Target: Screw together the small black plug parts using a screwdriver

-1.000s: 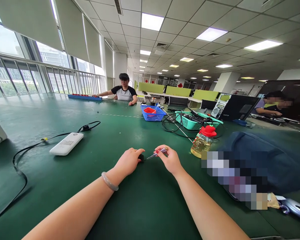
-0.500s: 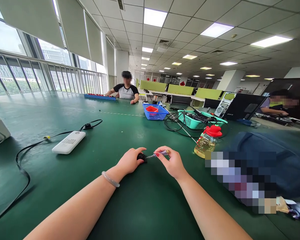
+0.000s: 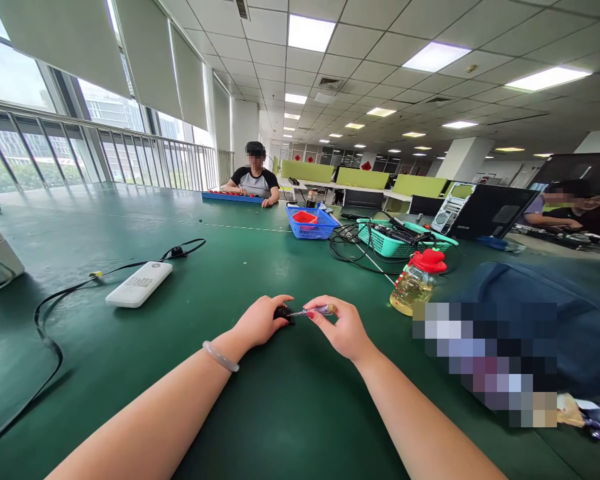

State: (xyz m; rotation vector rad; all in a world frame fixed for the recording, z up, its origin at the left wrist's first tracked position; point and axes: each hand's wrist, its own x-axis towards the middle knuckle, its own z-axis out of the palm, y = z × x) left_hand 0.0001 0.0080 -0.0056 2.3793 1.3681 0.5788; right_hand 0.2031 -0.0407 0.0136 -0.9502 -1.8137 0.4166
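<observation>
My left hand (image 3: 260, 320) is closed on a small black part (image 3: 283, 312), pinned against the green table (image 3: 275, 393). Most of that part is covered by my thumb and fingers, so its kind cannot be made out. Between the thumb and fingers of my right hand (image 3: 341, 327) is a screwdriver (image 3: 321, 311) with a clear purplish handle. It lies nearly level, and its thin metal shaft points left, with the tip at the black part.
Left of my hands lie a white power bank (image 3: 140, 285) and a black cable (image 3: 55, 340). A blue basket (image 3: 311, 230), a teal basket (image 3: 387, 243) with cables, a red-capped bottle (image 3: 414, 293) and a dark blue bag (image 3: 555, 327) stand rightward. Across sits a person (image 3: 254, 180).
The screwdriver's handle has dipped slightly, and my right-hand fingers have shifted on it. My left hand stays in place. Across the table, the blue tray before the person has slid right.
</observation>
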